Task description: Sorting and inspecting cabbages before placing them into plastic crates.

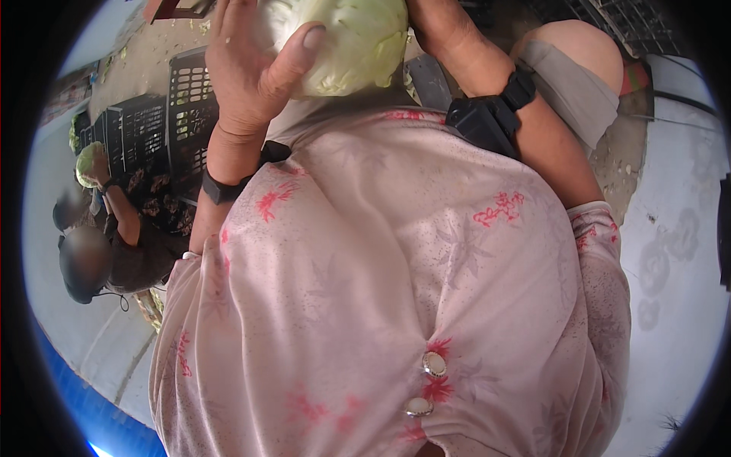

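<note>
A pale green cabbage point(354, 49) is at the top edge of the head view, partly cut off by it. My left hand point(255, 72) grips its left side, thumb lying across the leaves and the other fingers reaching up out of the picture. At the cabbage's right side is my right hand point(442, 23); only its wrist end shows, and its fingers are beyond the top edge. I cannot tell whether that hand touches the cabbage. Black straps go round both my wrists, and the right one carries a black boxy device point(483, 126).
Black slatted crates point(137, 126) stand to the left, with another point(640, 23) at the upper right. At the left a co-worker point(126, 244) in dark clothes holds another cabbage point(90, 165). My bent knee point(582, 57) is at the right. Leaf scraps lie on the floor.
</note>
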`<state>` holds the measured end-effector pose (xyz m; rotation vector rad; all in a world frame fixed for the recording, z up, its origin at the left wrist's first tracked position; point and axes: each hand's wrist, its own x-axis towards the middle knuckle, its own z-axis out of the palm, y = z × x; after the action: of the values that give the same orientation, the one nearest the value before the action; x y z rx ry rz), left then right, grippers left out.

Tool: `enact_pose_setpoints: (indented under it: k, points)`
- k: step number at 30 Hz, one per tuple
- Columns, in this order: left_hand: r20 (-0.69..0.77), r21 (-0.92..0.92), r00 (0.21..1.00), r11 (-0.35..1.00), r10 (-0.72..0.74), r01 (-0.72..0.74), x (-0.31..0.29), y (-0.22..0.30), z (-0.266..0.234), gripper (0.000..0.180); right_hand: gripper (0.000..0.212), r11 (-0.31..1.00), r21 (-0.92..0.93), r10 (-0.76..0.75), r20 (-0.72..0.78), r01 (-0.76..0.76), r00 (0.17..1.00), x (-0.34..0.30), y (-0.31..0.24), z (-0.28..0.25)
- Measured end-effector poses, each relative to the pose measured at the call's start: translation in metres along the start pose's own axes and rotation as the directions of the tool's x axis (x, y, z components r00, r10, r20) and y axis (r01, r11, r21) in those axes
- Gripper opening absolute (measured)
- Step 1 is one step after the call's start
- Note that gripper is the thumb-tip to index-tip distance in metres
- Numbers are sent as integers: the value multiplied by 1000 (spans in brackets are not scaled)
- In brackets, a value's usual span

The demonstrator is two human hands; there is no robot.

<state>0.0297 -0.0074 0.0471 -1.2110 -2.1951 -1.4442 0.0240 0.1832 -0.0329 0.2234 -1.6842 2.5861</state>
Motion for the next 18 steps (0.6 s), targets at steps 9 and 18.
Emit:
enact_pose_setpoints:
  k: [9, 18]
  points:
    - [-2, 93, 999, 994, 50, -50, 4, -13, 4, 81, 52, 1000, 22, 7, 28, -8, 1000, 1, -7, -1]
    - [-43, 148, 996, 985, -84, 90, -7, -19, -5, 82, 51, 998, 50, -46, 107, 41, 993, 7, -2, -1]
